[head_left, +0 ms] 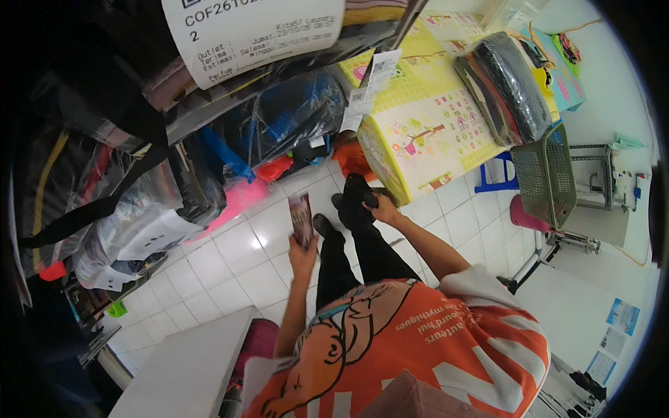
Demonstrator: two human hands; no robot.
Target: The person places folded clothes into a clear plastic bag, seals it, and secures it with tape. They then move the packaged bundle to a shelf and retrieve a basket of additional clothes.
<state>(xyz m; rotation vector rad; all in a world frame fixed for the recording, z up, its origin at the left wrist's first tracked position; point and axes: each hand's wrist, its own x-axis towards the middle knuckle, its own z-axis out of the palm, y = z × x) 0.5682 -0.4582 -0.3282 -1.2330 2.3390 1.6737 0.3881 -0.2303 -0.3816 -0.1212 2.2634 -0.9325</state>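
Note:
My left hand [304,255] is raised over the white tiled floor and holds a small flat dark-red packet [301,219] upright. My right hand [383,207] reaches forward beside the corner of a yellow patterned table [425,132] and grips a black object [359,189]; I cannot tell what kind it is. I wear an orange printed shirt and black trousers. My black shoes [323,225] show below the hands.
Plastic-wrapped bundles [279,118] with paper tags [364,94] fill shelves on the left and above. Dark wrapped bundles [512,83] lie on the yellow table. A grey plastic basket [547,174], a pink stool [526,216] and a white tabletop [188,362] stand nearby.

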